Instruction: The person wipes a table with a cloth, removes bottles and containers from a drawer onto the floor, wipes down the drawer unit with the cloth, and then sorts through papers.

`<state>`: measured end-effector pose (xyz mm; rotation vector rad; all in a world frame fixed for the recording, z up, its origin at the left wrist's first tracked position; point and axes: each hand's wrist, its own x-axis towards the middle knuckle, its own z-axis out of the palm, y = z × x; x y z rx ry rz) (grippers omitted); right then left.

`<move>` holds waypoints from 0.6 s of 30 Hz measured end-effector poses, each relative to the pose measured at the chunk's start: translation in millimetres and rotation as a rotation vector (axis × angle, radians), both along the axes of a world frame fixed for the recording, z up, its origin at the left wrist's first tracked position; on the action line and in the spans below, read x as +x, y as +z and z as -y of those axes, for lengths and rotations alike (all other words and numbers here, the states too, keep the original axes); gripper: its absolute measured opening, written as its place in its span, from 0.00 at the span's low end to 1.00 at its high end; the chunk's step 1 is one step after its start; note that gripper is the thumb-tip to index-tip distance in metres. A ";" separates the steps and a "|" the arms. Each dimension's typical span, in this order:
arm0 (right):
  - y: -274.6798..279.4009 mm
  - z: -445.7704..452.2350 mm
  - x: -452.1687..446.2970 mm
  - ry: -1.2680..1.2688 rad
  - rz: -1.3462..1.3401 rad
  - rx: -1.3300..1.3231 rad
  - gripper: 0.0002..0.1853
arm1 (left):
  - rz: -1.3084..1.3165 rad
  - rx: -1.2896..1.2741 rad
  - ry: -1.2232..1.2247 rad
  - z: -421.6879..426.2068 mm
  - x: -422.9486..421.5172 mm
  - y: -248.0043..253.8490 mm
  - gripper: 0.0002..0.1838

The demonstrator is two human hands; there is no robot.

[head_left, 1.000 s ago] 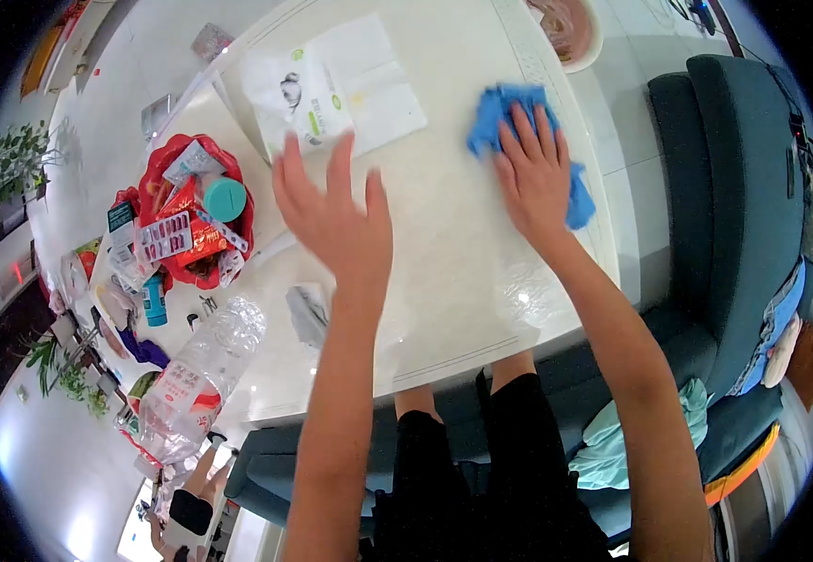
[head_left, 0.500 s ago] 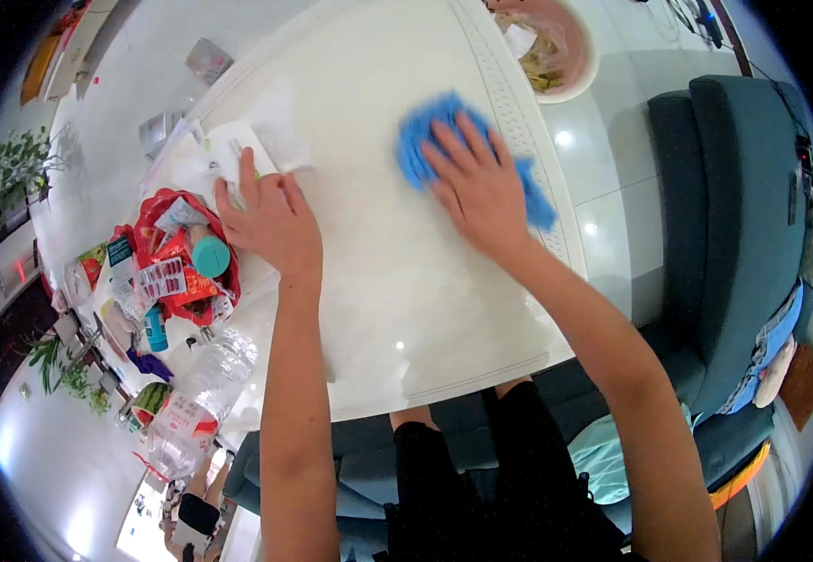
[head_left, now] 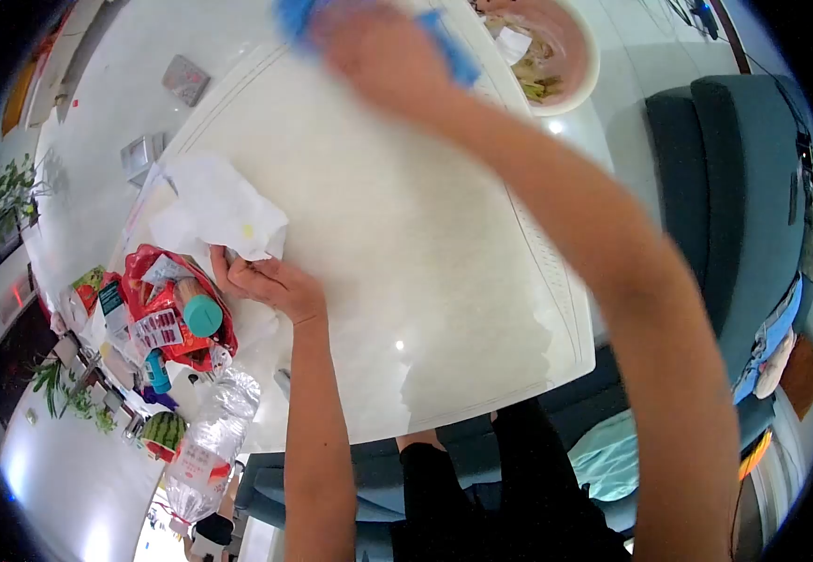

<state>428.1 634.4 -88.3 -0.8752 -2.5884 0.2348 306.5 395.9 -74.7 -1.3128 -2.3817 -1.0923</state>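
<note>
My right hand (head_left: 383,56), smeared by motion, presses a crumpled blue cloth (head_left: 453,51) onto the white tabletop (head_left: 359,234) near its far edge. At the left part of the table, my left hand (head_left: 271,286) has its fingers curled at the lower edge of a thin white paper sheet (head_left: 224,211); the fingertips are partly hidden under it. Just left of that hand sits a red bag (head_left: 149,262) crammed with a teal-lidded jar (head_left: 202,316), a blister pack of capsules (head_left: 158,329) and other small packets.
A large clear plastic bottle (head_left: 210,440) and a cut watermelon (head_left: 163,431) are at the table's left side. Beyond the right edge, a pink bin (head_left: 570,56) with scraps stands on the floor. A dark sofa (head_left: 715,187) runs along the right and below.
My right hand has swept the blue cloth away from me and leftward. My left hand has turned and its fingers have curled in, with the white paper now spread over them.
</note>
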 end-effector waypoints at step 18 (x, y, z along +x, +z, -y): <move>50.5 -36.7 39.1 -0.536 0.081 -0.583 0.20 | -0.177 -0.195 -0.038 -1.2 -1.8 5.1 0.06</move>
